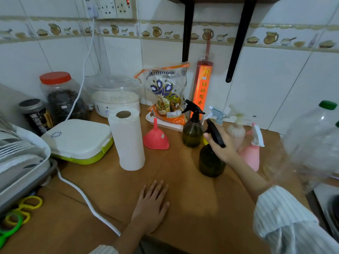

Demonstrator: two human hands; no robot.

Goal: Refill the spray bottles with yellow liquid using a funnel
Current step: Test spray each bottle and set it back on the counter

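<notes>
Legible writing: the rice bag (167, 92) against the wall carries a brand name reading roughly "Asmaaa", partly creased. The red incense packet (203, 88) beside it bears a vertical column of gold Chinese characters ending in 香. The dark tin (34, 116) far left of both hands shows white Chinese characters, too blurred to read.

Right hand (221, 143): arm extended forward from a striped sleeve (286, 217), fingers curled round the black trigger head of the near dark spray bottle (211, 160), which stands upright on the wooden counter (183, 208). Just beyond the hand's thumb side stands a second dark spray bottle (192, 131). Behind its knuckles are a pale bottle with a blue sprayer (217, 114) and a pink spray bottle (252, 154).

Left hand (152, 206): flat on the counter, palm down, fingers straight and slightly spread, holding nothing.

The pink funnel (156, 135) rests wide end down, spout up, ahead of the left hand, between the paper towel roll (127, 138) and the farther dark bottle. A large clear bottle (311, 140) with a green cap blurs at the right.
</notes>
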